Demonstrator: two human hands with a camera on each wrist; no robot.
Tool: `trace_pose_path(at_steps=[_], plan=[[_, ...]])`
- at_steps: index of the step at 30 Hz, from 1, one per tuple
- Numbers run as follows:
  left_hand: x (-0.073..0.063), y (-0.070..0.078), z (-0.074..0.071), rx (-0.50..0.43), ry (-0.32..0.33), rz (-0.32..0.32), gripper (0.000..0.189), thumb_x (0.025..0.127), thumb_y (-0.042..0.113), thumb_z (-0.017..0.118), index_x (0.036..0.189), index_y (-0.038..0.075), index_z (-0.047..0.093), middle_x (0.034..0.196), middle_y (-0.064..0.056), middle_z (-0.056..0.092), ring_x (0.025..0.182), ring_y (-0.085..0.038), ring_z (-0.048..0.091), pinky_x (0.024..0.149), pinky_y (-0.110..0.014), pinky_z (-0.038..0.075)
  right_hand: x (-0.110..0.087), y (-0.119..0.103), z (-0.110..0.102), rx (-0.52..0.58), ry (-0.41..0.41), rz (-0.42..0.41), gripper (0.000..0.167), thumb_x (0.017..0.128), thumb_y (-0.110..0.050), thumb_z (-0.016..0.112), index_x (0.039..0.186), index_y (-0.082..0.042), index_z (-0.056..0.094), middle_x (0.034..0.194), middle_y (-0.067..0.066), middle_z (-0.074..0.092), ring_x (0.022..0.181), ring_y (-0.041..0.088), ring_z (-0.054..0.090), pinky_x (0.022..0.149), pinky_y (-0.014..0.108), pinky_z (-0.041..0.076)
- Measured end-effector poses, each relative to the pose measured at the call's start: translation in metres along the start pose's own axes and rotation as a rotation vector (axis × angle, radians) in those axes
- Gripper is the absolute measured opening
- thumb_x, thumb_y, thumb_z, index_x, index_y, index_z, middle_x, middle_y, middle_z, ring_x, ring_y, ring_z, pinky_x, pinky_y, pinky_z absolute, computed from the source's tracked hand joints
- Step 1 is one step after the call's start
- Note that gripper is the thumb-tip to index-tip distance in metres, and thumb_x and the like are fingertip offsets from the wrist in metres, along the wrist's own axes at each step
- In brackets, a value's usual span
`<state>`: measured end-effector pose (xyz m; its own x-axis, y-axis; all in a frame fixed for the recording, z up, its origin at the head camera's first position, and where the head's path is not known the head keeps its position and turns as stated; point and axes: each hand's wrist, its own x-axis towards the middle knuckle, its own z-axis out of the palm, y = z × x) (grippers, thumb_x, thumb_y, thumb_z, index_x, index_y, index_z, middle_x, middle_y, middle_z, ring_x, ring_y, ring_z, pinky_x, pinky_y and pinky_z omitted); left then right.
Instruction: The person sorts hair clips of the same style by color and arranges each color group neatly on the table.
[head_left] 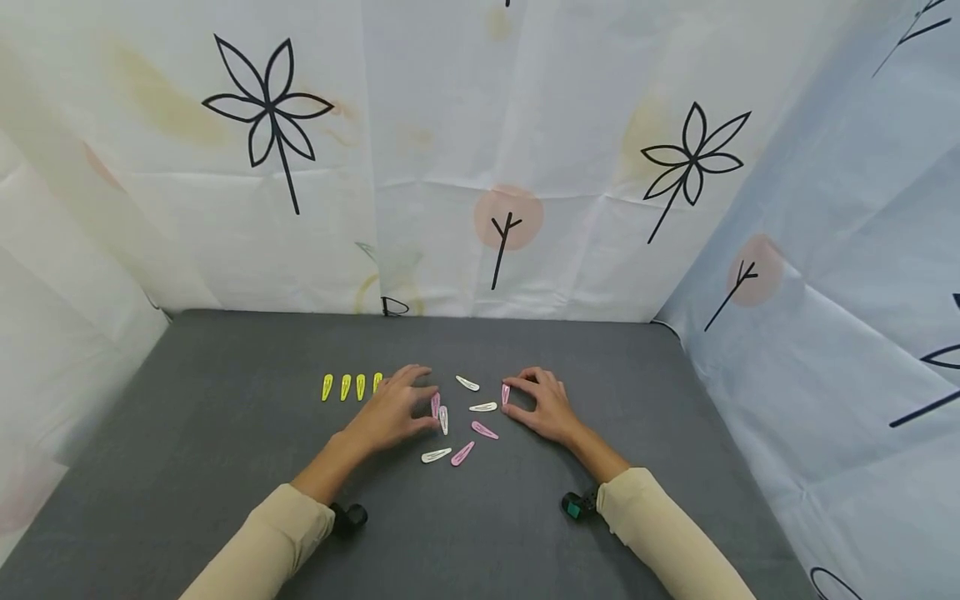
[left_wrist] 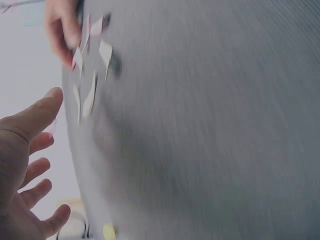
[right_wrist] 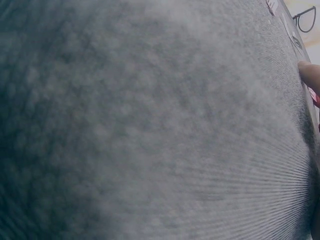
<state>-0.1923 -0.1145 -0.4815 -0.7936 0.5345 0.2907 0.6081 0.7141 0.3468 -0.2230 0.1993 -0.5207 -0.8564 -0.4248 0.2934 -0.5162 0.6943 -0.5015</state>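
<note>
Here, clips (head_left: 483,407) (some pink), grey table (head_left: 465,542) beneath

Smooth clips (head_left: 484,430), matt fine-textured tabletop (head_left: 487,533)

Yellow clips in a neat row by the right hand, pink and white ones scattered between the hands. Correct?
Not quite: the head view shows the row of yellow clips by the left hand, not the right. The pink clips and white clips are as you say.
</note>
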Motion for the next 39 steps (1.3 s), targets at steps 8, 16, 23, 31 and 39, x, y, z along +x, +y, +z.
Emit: trace_pose_path(at_steps=[8, 16, 23, 31, 39], plan=[[-0.043, -0.041, -0.035, 0.050, -0.015, -0.077, 0.055, 0.074, 0.029, 0.088, 0.119, 0.003, 0.072, 0.136, -0.024, 0.054, 0.130, -0.043, 0.046, 0.093, -0.066, 0.041, -0.002, 0.001, 0.000, -0.009, 0.019, -0.009, 0.046, 0.084, -0.033, 0.079, 0.126, -0.015, 0.070, 0.121, 0.012, 0.055, 0.114, 0.033, 0.047, 0.089, 0.051, 0.032], [-0.089, -0.071, -0.056, 0.082, -0.075, -0.200, 0.054, 0.077, 0.027, 0.086, 0.124, 0.006, 0.071, 0.140, -0.027, 0.049, 0.130, -0.045, 0.043, 0.087, -0.071, 0.040, -0.001, 0.002, 0.000, -0.005, 0.009, 0.002, 0.047, 0.084, -0.033, 0.079, 0.126, -0.015, 0.070, 0.120, 0.012, 0.055, 0.112, 0.032, 0.047, 0.088, 0.050, 0.032], [-0.108, -0.083, -0.063, 0.070, -0.100, -0.255, 0.057, 0.079, 0.028, 0.084, 0.129, 0.007, 0.067, 0.142, -0.027, 0.046, 0.131, -0.046, 0.040, 0.088, -0.072, 0.037, -0.001, 0.000, -0.001, -0.003, 0.000, 0.006, 0.047, 0.085, -0.033, 0.078, 0.127, -0.014, 0.069, 0.120, 0.012, 0.055, 0.112, 0.032, 0.046, 0.089, 0.051, 0.032], [-0.113, -0.087, -0.065, 0.063, -0.126, -0.276, 0.058, 0.080, 0.029, 0.083, 0.130, 0.006, 0.066, 0.142, -0.029, 0.044, 0.131, -0.048, 0.039, 0.088, -0.073, 0.036, -0.002, 0.000, 0.001, 0.006, 0.000, 0.003, 0.048, 0.084, -0.033, 0.079, 0.127, -0.014, 0.069, 0.121, 0.012, 0.055, 0.111, 0.032, 0.047, 0.088, 0.050, 0.033], [-0.117, -0.091, -0.064, 0.050, -0.142, -0.283, 0.059, 0.081, 0.032, 0.081, 0.132, 0.008, 0.065, 0.144, -0.029, 0.042, 0.131, -0.048, 0.038, 0.088, -0.072, 0.037, -0.001, -0.001, 0.001, 0.008, 0.014, -0.006, 0.047, 0.084, -0.032, 0.079, 0.126, -0.013, 0.070, 0.120, 0.013, 0.055, 0.112, 0.033, 0.047, 0.087, 0.051, 0.033]])
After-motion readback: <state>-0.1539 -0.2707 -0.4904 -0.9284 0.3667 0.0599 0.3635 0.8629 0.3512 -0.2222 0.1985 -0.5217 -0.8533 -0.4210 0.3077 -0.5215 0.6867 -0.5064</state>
